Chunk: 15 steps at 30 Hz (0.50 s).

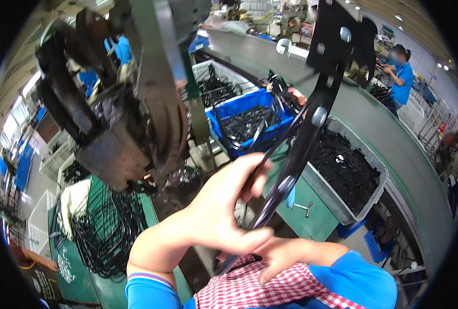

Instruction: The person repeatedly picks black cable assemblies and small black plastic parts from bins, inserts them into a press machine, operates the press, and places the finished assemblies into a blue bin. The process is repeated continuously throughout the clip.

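My left hand (221, 203) is raised at the centre, its fingers curled round a thin black strip (278, 144) and its thumb held apart below. Beside it a long black bar (305, 139) with shiny metal spots slants from the upper right down toward my lap. My right hand (278, 255) is low, against the red checked apron (260, 288), partly covered by the left hand; what it grips is hidden. Close on the left looms a dark, worn machine head (131, 118) with a heavy metal block.
A bundle of black cords (108, 226) lies on the green table (79, 278). Beyond are a blue bin (285, 123) and a grey bin (382, 180) of black pieces. A small T-handled tool (303, 208) lies nearby. A conveyor (393, 139) curves along the right; a co-worker (404, 77) stands behind it.
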Tool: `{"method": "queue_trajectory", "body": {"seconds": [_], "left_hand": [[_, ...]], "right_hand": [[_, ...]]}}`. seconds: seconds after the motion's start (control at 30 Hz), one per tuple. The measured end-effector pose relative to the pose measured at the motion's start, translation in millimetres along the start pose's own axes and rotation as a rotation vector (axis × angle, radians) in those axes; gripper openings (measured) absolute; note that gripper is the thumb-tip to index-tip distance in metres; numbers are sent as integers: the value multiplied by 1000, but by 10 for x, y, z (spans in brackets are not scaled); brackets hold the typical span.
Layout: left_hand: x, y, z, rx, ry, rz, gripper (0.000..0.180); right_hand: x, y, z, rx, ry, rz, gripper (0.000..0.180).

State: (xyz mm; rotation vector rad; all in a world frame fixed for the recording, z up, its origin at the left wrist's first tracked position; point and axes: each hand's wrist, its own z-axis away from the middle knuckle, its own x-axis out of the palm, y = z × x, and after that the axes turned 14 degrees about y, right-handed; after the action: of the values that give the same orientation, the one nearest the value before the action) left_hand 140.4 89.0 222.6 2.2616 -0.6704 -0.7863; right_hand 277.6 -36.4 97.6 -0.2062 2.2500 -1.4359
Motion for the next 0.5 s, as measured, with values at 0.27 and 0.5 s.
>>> {"method": "queue_trajectory", "body": {"seconds": [0.27, 0.5], "left_hand": [[907, -170, -1271, 548, 278, -127, 97], [519, -2582, -1344, -562, 855, 76, 87]], "right_hand": [[-668, 131, 353, -202, 1044, 365, 35], [-1975, -200, 563, -513, 1158, 148, 56]]}}
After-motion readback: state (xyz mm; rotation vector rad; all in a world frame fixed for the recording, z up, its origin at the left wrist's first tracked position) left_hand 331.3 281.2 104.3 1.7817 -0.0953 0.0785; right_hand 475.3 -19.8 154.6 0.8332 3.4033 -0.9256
